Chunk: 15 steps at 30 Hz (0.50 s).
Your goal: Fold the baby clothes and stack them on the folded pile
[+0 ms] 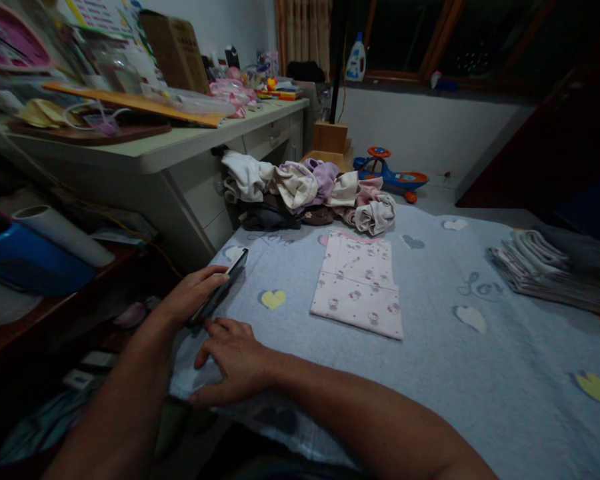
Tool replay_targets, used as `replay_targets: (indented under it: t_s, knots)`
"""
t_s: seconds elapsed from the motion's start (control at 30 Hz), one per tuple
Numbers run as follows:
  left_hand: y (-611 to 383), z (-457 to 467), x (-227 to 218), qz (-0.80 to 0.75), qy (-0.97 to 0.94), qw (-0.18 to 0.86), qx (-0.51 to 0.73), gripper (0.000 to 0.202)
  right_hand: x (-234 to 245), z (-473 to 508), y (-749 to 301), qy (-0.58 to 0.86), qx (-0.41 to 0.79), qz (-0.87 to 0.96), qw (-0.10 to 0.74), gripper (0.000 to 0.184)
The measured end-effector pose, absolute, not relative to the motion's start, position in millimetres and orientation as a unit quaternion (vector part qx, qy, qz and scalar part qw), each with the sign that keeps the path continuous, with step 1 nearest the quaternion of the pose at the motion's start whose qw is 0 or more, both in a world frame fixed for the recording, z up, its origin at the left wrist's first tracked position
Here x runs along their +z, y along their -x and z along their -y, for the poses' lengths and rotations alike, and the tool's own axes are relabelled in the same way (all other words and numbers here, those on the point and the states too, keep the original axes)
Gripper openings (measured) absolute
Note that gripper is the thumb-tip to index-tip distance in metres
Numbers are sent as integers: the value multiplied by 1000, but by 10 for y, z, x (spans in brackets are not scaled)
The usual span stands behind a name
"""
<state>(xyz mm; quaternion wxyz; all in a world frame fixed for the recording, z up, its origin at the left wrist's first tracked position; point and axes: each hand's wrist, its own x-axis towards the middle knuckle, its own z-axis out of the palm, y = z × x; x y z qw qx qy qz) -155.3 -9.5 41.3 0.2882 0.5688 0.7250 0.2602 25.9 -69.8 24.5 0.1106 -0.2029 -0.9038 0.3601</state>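
My left hand (pixel 195 293) is closed around a dark, flat, phone-like device (pixel 220 290), tilted on its edge at the left side of the bed. Close beside it, my right hand (pixel 233 360) has its fingers apart, with the fingertips near the device's lower end. Whether those fingertips touch it I cannot tell. To the right of both hands lies a folded pale pink garment (pixel 357 283) with a small cartoon-cat print, flat on the grey-blue bedsheet (pixel 275 340).
Rumpled clothes (pixel 305 187) are heaped at the bed's far edge. A stack of folded clothes (pixel 535 267) sits on the right. Along the left stands a cluttered desk (pixel 190 140). Beyond the bed are a ride-on toy car (pixel 395 179) and, on the sill, a detergent bottle (pixel 356 61).
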Motion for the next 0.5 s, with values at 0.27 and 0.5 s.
replay_targets:
  t_s: [0.27,0.5]
  knots:
    - [1580,96,404,-713,-560,319,274,59,236,716,-282,211,350,906,109,46]
    - [1584,96,397,-712,-565,312,278,58,221,713,-270,203,350,908,113,46]
